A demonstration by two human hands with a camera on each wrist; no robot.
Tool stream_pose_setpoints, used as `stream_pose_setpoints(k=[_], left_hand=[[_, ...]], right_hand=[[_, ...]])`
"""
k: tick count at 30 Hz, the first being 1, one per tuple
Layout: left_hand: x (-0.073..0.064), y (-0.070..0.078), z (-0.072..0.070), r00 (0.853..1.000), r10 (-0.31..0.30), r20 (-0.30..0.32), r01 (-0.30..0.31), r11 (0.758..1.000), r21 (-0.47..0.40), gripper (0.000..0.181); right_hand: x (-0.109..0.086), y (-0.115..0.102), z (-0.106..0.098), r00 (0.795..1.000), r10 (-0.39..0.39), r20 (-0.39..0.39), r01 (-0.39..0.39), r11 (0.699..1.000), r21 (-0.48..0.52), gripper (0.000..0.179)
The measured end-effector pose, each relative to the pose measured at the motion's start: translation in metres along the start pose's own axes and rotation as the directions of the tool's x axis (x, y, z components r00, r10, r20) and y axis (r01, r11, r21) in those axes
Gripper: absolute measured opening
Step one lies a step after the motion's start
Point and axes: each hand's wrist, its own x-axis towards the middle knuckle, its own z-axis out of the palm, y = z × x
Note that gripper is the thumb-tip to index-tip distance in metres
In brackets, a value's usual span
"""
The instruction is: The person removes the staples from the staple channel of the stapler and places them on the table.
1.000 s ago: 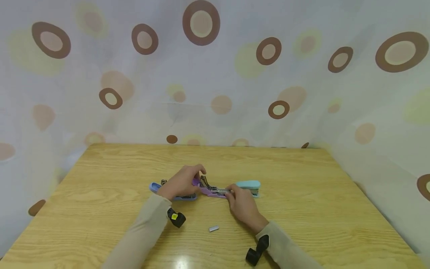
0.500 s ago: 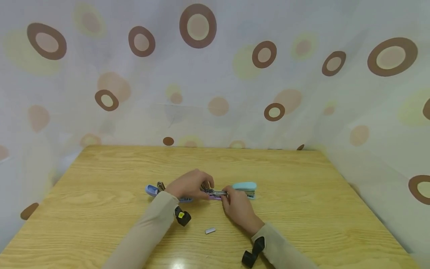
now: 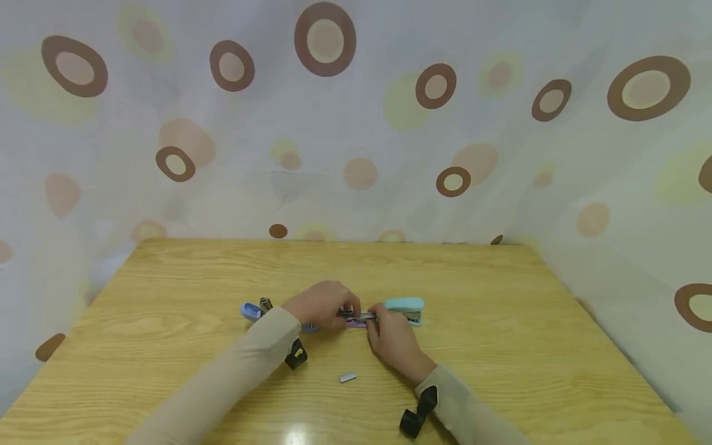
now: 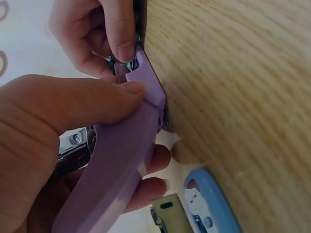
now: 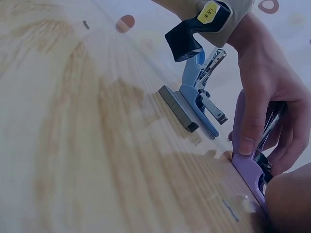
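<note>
A purple stapler (image 3: 356,324) lies folded wide open between the two hands, its metal rail exposed. My left hand (image 3: 325,305) grips its long purple cover; in the left wrist view the thumb presses along the cover of the purple stapler (image 4: 121,145), fingers curled beneath. My right hand (image 3: 396,340) pinches the other end, thumb and fingertips at the tip of the purple base, as the right hand (image 4: 97,34) shows in the left wrist view. A grey staple strip (image 3: 347,377) rests on the wood in front of the hands.
A blue stapler (image 5: 192,80), also opened up, lies left of the purple one, partly behind the left forearm. Just beyond the right hand is a turquoise stapler (image 3: 405,304), its cover down. The wooden table (image 3: 473,371) meets a patterned curtain (image 3: 356,123) at the back.
My left hand has moved right along the purple stapler, closer to the right hand, and covers the metal part that stood up earlier. The right hand keeps its hold. The head view has shifted slightly.
</note>
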Motion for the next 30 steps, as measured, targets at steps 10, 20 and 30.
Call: stream_pose_setpoints(k=[10, 20, 30], left_hand=[[0.004, 0.001, -0.004, 0.995, -0.039, 0.087, 0.043, 0.998, -0.037, 0.02], [0.003, 0.003, -0.008, 0.996, -0.044, 0.081, 0.043, 0.999, 0.008, 0.015], [0.001, 0.001, -0.007, 0.998, -0.006, 0.056, 0.008, 0.999, -0.036, 0.013]], right_hand=[[-0.002, 0.0, -0.002, 1.0, 0.005, 0.011, -0.006, 1.0, 0.016, 0.012], [0.0, 0.0, -0.002, 1.0, -0.005, 0.025, 0.005, 1.0, 0.004, 0.013], [0.001, -0.008, -0.014, 0.999, -0.052, 0.01, 0.053, 0.98, -0.19, 0.012]])
